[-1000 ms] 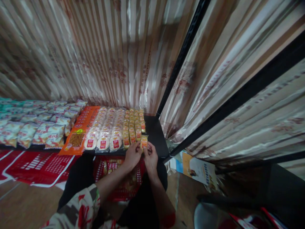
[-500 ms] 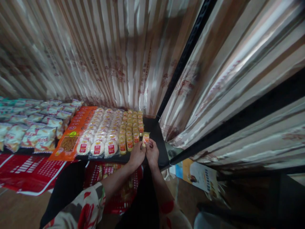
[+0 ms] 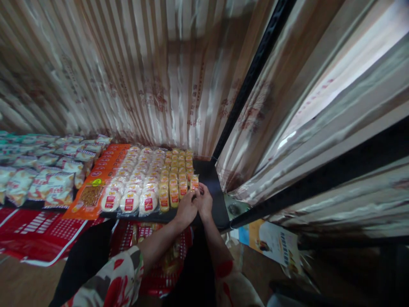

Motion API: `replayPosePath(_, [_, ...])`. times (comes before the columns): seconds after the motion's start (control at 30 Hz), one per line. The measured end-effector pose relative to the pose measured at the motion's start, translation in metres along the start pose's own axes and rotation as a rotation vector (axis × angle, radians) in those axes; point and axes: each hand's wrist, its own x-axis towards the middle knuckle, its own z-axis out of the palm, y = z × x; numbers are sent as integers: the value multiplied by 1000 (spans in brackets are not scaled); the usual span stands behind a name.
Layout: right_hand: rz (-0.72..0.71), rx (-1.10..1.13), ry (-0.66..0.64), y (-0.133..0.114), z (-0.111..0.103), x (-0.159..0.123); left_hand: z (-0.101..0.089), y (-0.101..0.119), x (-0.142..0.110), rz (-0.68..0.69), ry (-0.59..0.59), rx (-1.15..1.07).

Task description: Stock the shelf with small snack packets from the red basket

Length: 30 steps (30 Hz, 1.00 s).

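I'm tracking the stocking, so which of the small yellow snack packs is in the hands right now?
The small yellow pack at the near end of the rightmost row, pinched by left hand and right hand.

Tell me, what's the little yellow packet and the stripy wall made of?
The little yellow packet, between both hands, looks like glossy plastic film: it glints. The stripy wall seems to be shiny satin-like curtain cloth, judging by its folds and sheen.

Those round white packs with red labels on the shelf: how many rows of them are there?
3 rows, side by side, running from the shelf's front edge back to the curtain: left row, middle row, right row. They lie between the orange packet and the small yellow packs.
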Motion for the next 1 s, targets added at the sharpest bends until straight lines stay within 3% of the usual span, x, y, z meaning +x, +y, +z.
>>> replayPosePath(0.33, [-30, 26, -15, -1, 6, 1, 6, -9, 2, 28, 14, 106])
replayPosePath(0.6, [-73, -122, 22, -2, 6, -1, -4, -32, -6, 461, 32, 563])
replayPosePath(0.8, [-150, -232, 46, 0, 9, -1, -10, -56, 1, 597, 57, 812])
replayPosePath(1.0, [-205, -291, 85, 0, 10, 0, -11, -62, 3, 659, 65, 914])
